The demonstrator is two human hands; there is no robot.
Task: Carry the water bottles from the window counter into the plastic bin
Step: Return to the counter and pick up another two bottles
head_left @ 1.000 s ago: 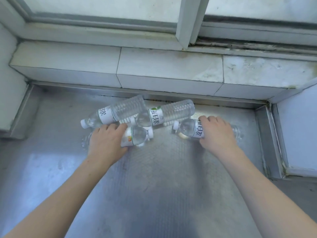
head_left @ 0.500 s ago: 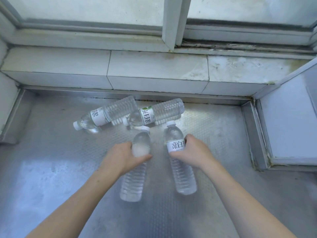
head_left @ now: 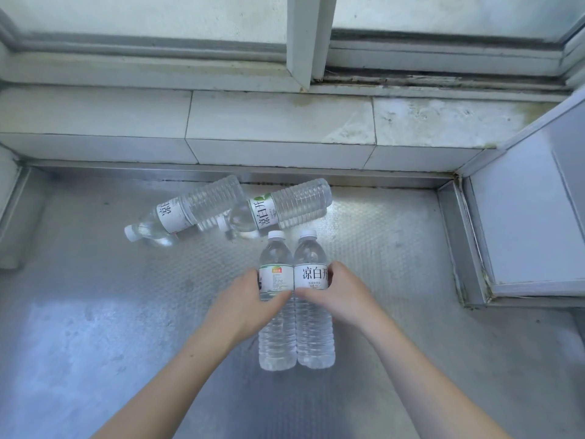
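Each hand, left hand and right hand, has its fingers curled round one bottle; two more lie on the bench, no bin in view.

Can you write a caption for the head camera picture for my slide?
Left hand and right hand each hold a water bottle side by side; two more bottles lie behind.

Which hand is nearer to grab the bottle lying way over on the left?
The left hand, probably. It sits on the side of the far-left lying bottle, though it already grips the left held bottle.
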